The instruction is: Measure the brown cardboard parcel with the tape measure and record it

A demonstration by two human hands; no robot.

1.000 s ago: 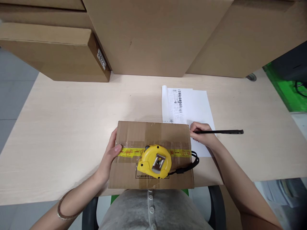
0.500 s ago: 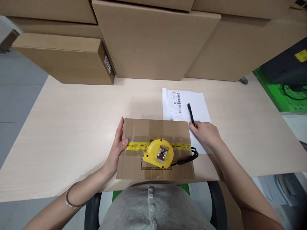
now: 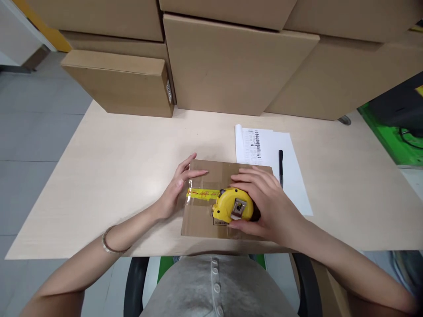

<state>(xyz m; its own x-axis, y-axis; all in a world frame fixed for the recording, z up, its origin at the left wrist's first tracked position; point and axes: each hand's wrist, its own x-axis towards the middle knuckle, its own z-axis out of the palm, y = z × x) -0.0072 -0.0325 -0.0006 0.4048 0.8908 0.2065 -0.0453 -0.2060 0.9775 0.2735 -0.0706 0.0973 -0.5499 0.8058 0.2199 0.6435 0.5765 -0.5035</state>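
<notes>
A flat cardboard parcel (image 3: 201, 215) sealed with yellow tape lies at the near edge of the wooden table (image 3: 125, 158). A yellow tape measure (image 3: 229, 206) rests on top of it. My right hand (image 3: 264, 204) wraps around the tape measure from the right side. My left hand (image 3: 176, 189) lies on the parcel's left edge, fingers stretched out over its top. A black pen (image 3: 280, 165) lies loose on a white printed sheet (image 3: 294, 176) just right of the parcel.
Large cardboard boxes (image 3: 238, 66) are stacked along the table's back edge, with a smaller box (image 3: 122, 81) at the back left. A green and black bin (image 3: 396, 127) stands to the right. A chair (image 3: 132, 281) is under me.
My right hand put the pen down on the sheet and moved left onto the tape measure. My left hand slid further over the parcel's top. The view shifted left.
</notes>
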